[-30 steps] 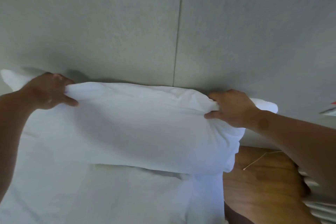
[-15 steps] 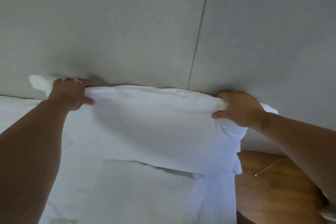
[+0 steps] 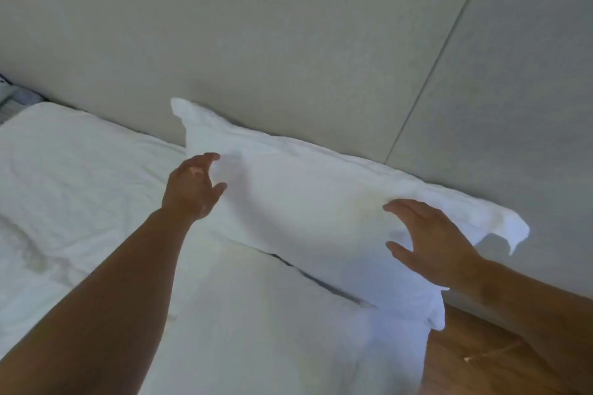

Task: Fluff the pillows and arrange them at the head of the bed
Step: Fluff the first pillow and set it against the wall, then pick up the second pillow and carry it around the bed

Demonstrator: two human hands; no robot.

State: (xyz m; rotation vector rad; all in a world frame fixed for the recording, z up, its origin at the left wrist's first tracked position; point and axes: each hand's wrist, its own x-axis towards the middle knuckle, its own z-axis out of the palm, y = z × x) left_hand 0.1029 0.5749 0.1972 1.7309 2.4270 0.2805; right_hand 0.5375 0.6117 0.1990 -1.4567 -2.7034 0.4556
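Note:
A white pillow [image 3: 308, 202] leans against the grey padded headboard [image 3: 288, 42] at the right end of the bed. My left hand [image 3: 192, 186] hovers open at the pillow's left side, fingers spread and curled, holding nothing. Over the pillow's right part my right hand [image 3: 430, 240] is open too, fingers apart, just off or lightly on the fabric. A second white pillow [image 3: 73, 176] lies flat to the left along the headboard. A white sheet [image 3: 256, 330] covers the bed below.
Brown wooden floor [image 3: 481, 356] shows at the lower right beside the bed's edge. A vertical seam [image 3: 439, 51] splits the headboard panels. Some dark, blurred thing [image 3: 12, 93] sits at the far left edge.
Both hands have let go of the pillow's top edge and drawn back, fingers now spread. The pillow stays leaning on the headboard. The view has swung left, showing the second pillow.

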